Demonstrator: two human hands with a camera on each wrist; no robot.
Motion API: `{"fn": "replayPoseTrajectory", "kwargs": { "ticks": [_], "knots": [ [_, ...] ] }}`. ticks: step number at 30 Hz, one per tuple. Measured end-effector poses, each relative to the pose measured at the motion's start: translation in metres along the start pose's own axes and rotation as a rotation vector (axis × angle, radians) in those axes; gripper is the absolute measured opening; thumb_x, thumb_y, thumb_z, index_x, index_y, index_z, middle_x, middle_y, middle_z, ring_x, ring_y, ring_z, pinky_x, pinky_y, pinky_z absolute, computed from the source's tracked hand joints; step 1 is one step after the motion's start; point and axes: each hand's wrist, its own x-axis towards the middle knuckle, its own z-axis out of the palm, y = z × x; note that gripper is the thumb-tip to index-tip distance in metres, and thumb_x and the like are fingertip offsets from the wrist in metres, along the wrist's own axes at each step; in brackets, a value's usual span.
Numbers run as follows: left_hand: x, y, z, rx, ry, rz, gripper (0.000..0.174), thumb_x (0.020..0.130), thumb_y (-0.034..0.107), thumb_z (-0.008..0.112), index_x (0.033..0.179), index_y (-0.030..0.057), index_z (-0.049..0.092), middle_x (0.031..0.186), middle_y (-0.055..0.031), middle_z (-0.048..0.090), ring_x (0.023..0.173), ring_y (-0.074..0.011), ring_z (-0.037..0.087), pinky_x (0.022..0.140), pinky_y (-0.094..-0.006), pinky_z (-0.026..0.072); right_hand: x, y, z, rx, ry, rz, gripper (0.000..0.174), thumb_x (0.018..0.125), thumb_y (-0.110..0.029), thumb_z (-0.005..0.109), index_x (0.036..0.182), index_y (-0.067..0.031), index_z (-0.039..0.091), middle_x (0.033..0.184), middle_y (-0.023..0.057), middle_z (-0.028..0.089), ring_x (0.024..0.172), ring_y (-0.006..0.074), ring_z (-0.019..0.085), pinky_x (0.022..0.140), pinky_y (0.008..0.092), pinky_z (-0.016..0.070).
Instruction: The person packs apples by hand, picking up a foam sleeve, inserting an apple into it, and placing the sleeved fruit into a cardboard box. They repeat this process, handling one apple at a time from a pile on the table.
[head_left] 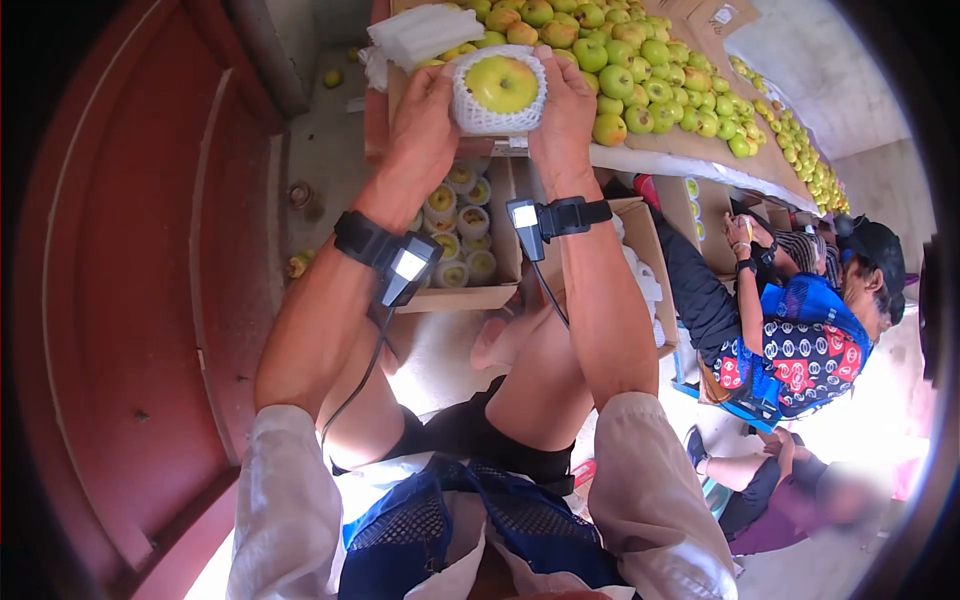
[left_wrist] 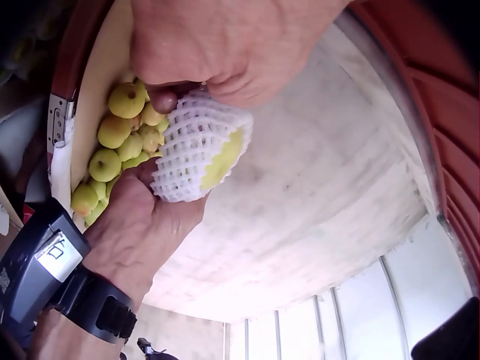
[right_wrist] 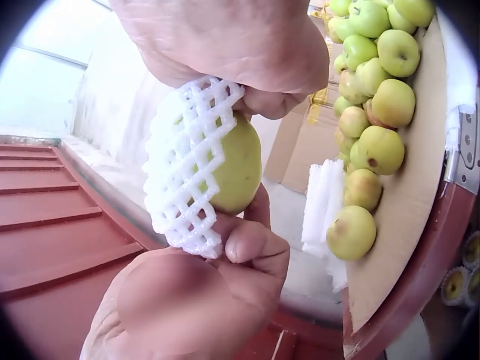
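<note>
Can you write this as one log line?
left hand: holds apple | right hand: holds apple | foam net: around apple | box: netted apples inside

The apple [head_left: 502, 84] looks smooth, its net sleeve [right_wrist: 196, 161] matt foam, the box [head_left: 465, 299] dull cardboard.

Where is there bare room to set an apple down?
A bare cardboard strip runs between the apple pile and the red table edge. The pile itself is crowded, as is the carton of netted apples.
</note>
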Motion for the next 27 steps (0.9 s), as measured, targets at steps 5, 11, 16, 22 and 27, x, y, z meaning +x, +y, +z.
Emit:
{"fn": "replayPoseTrajectory", "kwargs": {
  "ticks": [5, 11, 16, 22, 27],
  "knots": [
    [-0.005, -0.001, 0.003, -0.056, 0.023, -0.011, 0.025, 0.109, 0.019, 0.043, 0.127, 0.0025, 0.051, 0.13, -0.0079, 0.059, 0.119, -0.0167, 0.059, 0.107, -0.0328, 0.0492, 0.001, 0.005, -0.002, 0.114, 0.05, 0.061, 0.015, 0.098, -0.015, 0.067, 0.1, -0.0001, 0.065, 0.096, 0.0074, 0.07, 0.085, 0.0151, 0.067, 0.077, 0.0285, 0.0563],
    [-0.007, -0.005, 0.008, -0.034, 0.044, -0.013, 0.026, 0.11, 0.018, 0.04, 0.127, 0.0023, 0.051, 0.128, -0.0079, 0.06, 0.116, -0.0166, 0.06, 0.104, -0.0332, 0.05, -0.001, 0.001, 0.001, 0.314, 0.037, 0.126, 0.017, 0.095, -0.015, 0.071, 0.101, -0.0017, 0.064, 0.092, 0.0048, 0.068, 0.082, 0.0136, 0.065, 0.074, 0.0274, 0.054],
    [-0.003, -0.011, 0.003, 0.407, 0.157, 0.071, 0.03, 0.111, 0.022, 0.037, 0.124, 0.0017, 0.053, 0.119, -0.006, 0.062, 0.104, -0.0132, 0.059, 0.09, -0.0311, 0.0512, -0.002, 0.007, 0.0, 0.252, 0.079, 0.087, 0.018, 0.094, -0.014, 0.071, 0.103, -0.0004, 0.064, 0.093, 0.0052, 0.068, 0.083, 0.0146, 0.064, 0.075, 0.028, 0.0538],
    [-0.002, -0.009, -0.001, 0.539, 0.217, 0.156, 0.03, 0.107, 0.025, 0.042, 0.124, 0.0085, 0.061, 0.111, 0.0009, 0.064, 0.089, -0.0073, 0.055, 0.074, -0.0256, 0.0423, -0.013, 0.002, 0.008, 0.188, 0.101, -0.013, 0.022, 0.095, -0.013, 0.068, 0.111, 0.001, 0.064, 0.097, 0.0086, 0.068, 0.088, 0.0168, 0.065, 0.079, 0.0292, 0.0539],
    [-0.009, 0.001, 0.006, 0.243, 0.081, -0.017, 0.036, 0.105, 0.018, 0.047, 0.137, 0.0017, 0.051, 0.137, -0.0098, 0.056, 0.123, -0.0204, 0.057, 0.105, -0.0395, 0.0476, -0.02, -0.005, 0.016, 0.138, 0.115, -0.098, 0.017, 0.093, -0.01, 0.068, 0.105, 0.0017, 0.063, 0.092, 0.0054, 0.066, 0.083, 0.0123, 0.062, 0.075, 0.0273, 0.0513]
  ]
}}
